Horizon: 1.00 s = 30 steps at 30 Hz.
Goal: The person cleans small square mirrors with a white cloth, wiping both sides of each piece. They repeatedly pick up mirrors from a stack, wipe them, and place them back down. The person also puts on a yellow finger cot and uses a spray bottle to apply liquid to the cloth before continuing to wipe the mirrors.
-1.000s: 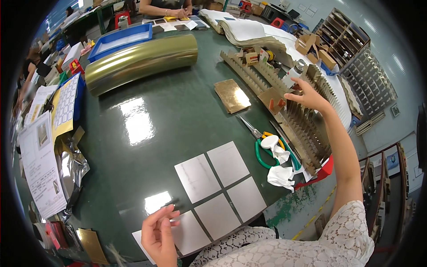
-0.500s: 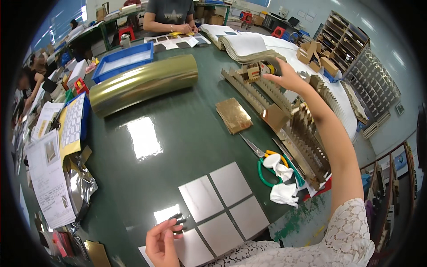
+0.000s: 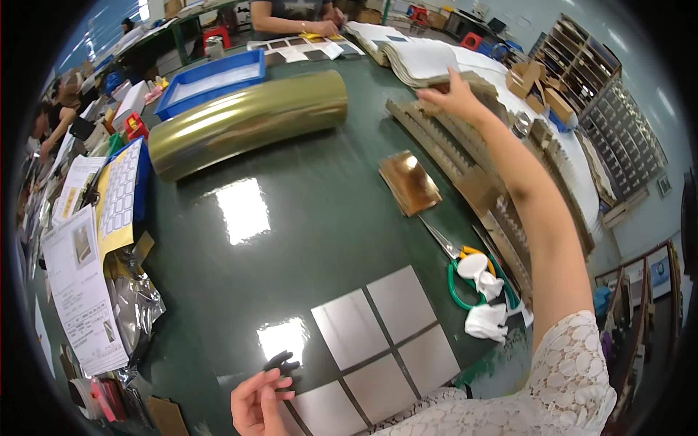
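Far out on the right, my right hand [image 3: 456, 96] reaches over the far end of a long notched rack [image 3: 436, 145]. Its thumb and fingers are spread, and nothing shows between them. Low at the front, my left hand [image 3: 258, 403] hovers beside several silver-grey square plates [image 3: 349, 328] laid in rows. Its fingers are loosely curled but apart, with nothing visible in them. Right of the plates lie green-and-orange-handled scissors [image 3: 452, 272] and crumpled white cloth pieces [image 3: 486, 322]. A stack of shiny bronze-coloured sheets [image 3: 409, 183] rests beside the rack.
A large gold-green film roll [image 3: 247, 123] lies across the table, a blue tray [image 3: 211, 81] behind it. Papers [image 3: 81, 291] and crinkled silver film [image 3: 138, 309] line the left edge. Another person [image 3: 291, 18] works at the far side, near white sheets [image 3: 422, 58].
My right hand has come away from the small boxes and dark object at the rack's far end, which no longer show. The view has shifted; my left hand stays by the plates.
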Each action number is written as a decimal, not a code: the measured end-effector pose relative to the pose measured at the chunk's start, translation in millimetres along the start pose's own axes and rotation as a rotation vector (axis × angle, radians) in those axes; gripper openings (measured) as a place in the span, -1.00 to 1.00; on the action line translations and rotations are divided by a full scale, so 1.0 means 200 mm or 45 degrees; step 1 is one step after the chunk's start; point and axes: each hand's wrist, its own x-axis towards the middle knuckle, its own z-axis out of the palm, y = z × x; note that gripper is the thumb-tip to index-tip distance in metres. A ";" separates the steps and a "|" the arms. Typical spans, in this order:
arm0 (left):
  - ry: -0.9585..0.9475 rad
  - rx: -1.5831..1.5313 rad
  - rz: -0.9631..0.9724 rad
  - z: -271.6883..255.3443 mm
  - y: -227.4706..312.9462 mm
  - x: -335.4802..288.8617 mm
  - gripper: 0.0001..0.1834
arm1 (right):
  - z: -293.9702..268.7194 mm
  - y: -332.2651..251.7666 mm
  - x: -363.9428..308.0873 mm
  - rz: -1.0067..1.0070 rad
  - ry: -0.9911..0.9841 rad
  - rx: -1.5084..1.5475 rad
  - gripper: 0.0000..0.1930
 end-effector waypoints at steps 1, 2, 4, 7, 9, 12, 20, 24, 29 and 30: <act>0.006 0.028 0.006 0.01 0.01 -0.02 -0.78 | -0.03 -0.17 -0.06 -0.091 -0.064 0.120 0.25; -0.007 0.042 0.014 0.02 0.01 -0.03 -0.78 | -0.11 -0.32 -0.16 -0.177 -0.113 0.224 0.21; -0.241 0.153 0.099 0.01 -0.01 -0.06 -0.68 | -0.24 -0.52 -0.39 -0.236 -0.357 0.383 0.19; -0.407 0.216 0.359 0.01 -0.10 -0.09 -0.65 | -0.32 -0.87 -0.84 -0.436 -0.692 0.468 0.22; -0.545 0.210 0.458 0.08 -0.07 -0.11 -0.58 | -0.39 -1.01 -1.16 -0.522 -0.902 0.425 0.22; -0.746 0.205 0.497 0.14 -0.03 -0.15 -0.52 | -0.43 -1.11 -1.50 -0.493 -1.149 0.582 0.21; -0.721 0.183 0.279 0.02 -0.09 -0.28 -0.52 | -0.30 -1.13 -1.77 -0.567 -0.904 0.761 0.14; -0.654 0.236 0.170 0.07 -0.07 -0.31 -0.49 | -0.27 -1.12 -1.80 -0.583 -0.871 0.719 0.13; -0.566 0.051 -0.001 0.10 -0.12 -0.25 -0.49 | -0.31 -1.03 -1.69 -0.503 -0.943 0.705 0.12; -0.540 -0.030 -0.050 0.09 -0.12 -0.25 -0.47 | -0.34 -0.97 -1.60 -0.555 -0.763 0.568 0.09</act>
